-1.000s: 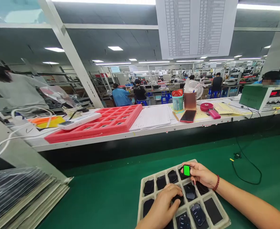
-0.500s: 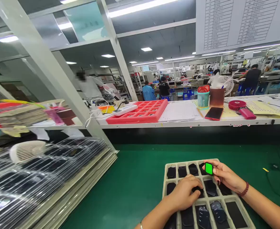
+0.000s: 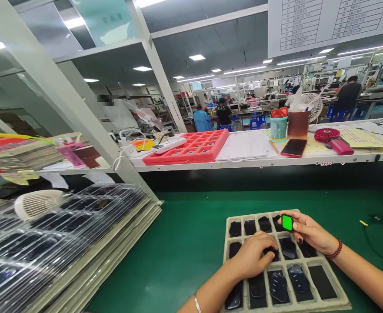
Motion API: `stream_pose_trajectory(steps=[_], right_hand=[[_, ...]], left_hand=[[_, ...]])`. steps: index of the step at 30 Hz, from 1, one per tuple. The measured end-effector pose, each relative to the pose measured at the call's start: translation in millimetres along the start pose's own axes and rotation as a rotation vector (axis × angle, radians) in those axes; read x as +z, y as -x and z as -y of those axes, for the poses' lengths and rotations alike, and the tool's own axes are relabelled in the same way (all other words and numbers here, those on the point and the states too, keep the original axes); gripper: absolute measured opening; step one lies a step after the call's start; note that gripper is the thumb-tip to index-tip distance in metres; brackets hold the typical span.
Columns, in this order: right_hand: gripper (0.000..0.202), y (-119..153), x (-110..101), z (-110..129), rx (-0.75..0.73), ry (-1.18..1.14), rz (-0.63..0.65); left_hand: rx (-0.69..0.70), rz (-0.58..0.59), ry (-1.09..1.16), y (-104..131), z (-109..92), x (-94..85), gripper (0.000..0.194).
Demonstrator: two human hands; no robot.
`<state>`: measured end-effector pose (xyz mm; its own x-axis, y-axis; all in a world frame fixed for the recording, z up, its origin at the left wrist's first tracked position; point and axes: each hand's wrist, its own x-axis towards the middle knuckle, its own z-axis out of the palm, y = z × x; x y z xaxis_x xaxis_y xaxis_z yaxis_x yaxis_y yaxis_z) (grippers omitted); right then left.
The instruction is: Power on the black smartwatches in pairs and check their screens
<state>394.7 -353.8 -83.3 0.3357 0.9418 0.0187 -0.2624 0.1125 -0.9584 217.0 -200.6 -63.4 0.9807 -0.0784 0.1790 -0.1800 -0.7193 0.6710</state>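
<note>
My right hand (image 3: 315, 233) pinches a smartwatch body (image 3: 287, 222) with a bright green lit screen, above the far right part of a beige compartment tray (image 3: 338, 284). My left hand (image 3: 255, 253) rests over the middle of that tray, its fingers curled down into a compartment around a dark item, mostly hidden. Dark flat pieces sit in most visible compartments, among them a shiny film-covered piece (image 3: 278, 287) with small pale marks and a similar piece (image 3: 298, 279) beside it. The near right compartment (image 3: 322, 282) shows only a dark bottom.
A tall stack of trays (image 3: 122, 243) with clear covers stands at the left, a white fan (image 3: 38, 203) on it. Over the green bench (image 3: 178, 256) runs a shelf (image 3: 243, 164) with a red tray (image 3: 191, 150), papers, a phone (image 3: 294, 148) and cups. Several people work farther back.
The view has tipped slightly downward, so the background sits higher. Both hands keep nearly the same place over the tray, and the watch stays in my right hand.
</note>
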Motion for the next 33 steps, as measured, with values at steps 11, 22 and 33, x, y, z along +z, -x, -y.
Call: stream_pose_trajectory(steps=[11, 22, 33], right_hand=[[0.047, -2.9, -3.7, -2.0, -0.012, -0.066, 0.009], [0.038, -4.7, -2.6, -8.8, 0.012, -0.067, -0.038], [0.021, 22.7, 5.3, 14.9, -0.061, 0.240, -0.149]], left_hand=[[-0.026, -0.010, 0.060, -1.3, -3.2, -1.2, 0.025], [-0.045, 0.000, 0.052, -2.3, -5.8, -1.1, 0.024], [0.138, -0.261, -0.143, 6.8, -22.1, -27.8, 0.031]])
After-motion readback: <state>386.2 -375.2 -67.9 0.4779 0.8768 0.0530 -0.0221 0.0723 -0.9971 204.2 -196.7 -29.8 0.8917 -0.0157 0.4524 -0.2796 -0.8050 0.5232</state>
